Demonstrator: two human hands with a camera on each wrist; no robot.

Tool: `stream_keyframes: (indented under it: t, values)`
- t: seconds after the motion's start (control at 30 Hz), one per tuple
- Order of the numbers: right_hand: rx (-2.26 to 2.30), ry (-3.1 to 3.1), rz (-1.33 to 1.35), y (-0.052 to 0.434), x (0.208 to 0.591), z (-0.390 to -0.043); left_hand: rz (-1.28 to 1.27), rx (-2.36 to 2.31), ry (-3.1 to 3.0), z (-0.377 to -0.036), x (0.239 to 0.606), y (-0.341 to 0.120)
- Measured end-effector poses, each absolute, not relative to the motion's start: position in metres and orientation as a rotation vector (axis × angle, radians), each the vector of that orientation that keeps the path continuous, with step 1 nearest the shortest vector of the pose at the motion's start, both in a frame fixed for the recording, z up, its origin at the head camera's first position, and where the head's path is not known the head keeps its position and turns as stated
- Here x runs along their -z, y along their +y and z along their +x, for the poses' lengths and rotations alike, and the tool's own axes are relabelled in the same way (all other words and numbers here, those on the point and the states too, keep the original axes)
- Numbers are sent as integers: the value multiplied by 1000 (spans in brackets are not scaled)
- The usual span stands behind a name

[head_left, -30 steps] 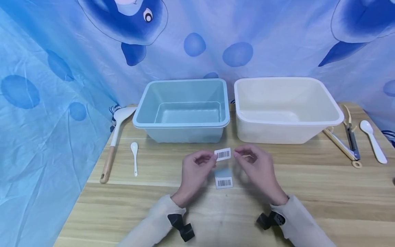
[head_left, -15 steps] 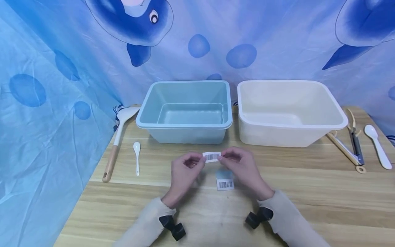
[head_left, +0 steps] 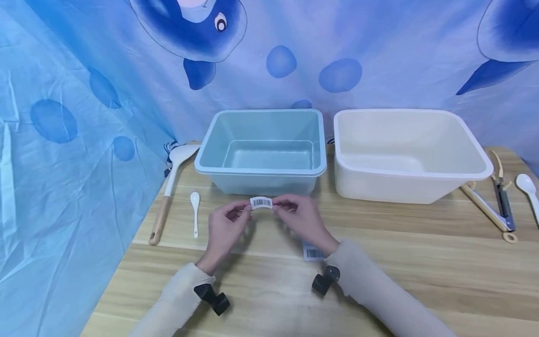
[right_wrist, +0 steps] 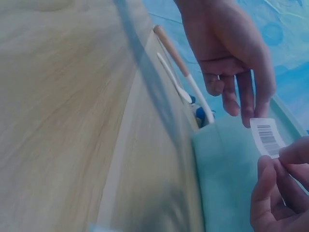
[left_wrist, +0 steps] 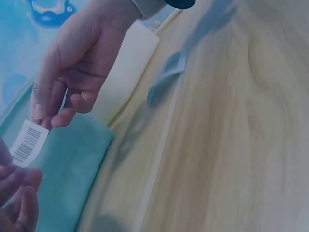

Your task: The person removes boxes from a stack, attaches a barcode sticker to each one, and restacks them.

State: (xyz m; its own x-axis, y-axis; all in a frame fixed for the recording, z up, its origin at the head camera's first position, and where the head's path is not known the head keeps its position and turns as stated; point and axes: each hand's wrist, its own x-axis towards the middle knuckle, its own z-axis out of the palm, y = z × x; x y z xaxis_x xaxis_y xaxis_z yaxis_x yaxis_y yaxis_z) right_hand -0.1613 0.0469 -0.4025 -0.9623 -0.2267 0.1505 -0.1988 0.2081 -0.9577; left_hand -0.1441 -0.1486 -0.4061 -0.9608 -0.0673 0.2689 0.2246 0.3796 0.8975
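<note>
A small white barcode label (head_left: pixel 261 202) is pinched at both ends, bowed slightly, just in front of the light blue bin (head_left: pixel 269 180). At its left end the thumb and fingers of my left hand (head_left: pixel 224 229) hold it. My right hand (head_left: pixel 304 220) pinches the opposite end. In the right wrist view the same label (right_wrist: pixel 266 137) shows its bars facing outward. A second barcode label on a bluish backing sheet (head_left: pixel 313 253) lies on the table, partly hidden under my right wrist; its curled side shows as a backing sheet (left_wrist: pixel 166 75) in the left wrist view.
A cream bin (head_left: pixel 391 187) stands right of the blue one. At left lie a white ladle with a wooden handle (head_left: pixel 162 213) and a small white spoon (head_left: pixel 195 215). Tongs (head_left: pixel 488 209) and another white spoon (head_left: pixel 526 185) lie at right. A blue cloth backdrop hangs behind.
My right hand has come over to take the label's free end. Both hands have since moved left and forward with the label, toward the blue bin.
</note>
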Motion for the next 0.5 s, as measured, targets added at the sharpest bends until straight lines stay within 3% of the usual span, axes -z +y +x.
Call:
stream_keyframes:
  t: [0.5]
  values:
    - [1796, 2522, -451, 29, 404, -174, -181, 1549, -2426, -153, 383, -146]
